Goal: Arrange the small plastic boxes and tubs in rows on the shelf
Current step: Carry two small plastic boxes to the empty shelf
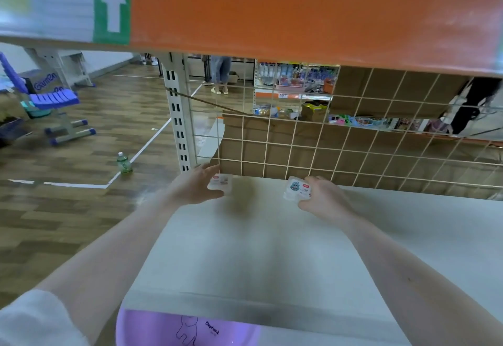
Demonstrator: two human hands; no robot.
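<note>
Boxes (220, 181) and (297, 188) sit gripped by each hand on the shelf (272, 236).

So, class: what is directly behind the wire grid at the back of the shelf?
Brown cardboard stands behind the wire grid, hiding whatever lies behind it. Above its edge, stocked store shelves show through.

At twelve o'clock runs an orange shelf beam (299, 13) with a green panel bearing a white arrow (112, 2). The clear plastic boxes (221, 181) carry white labels with red marks, on a plain white shelf (272, 250). At six o'clock sits a lilac plastic tub (163, 329) with a dark line-drawn figure.
</note>
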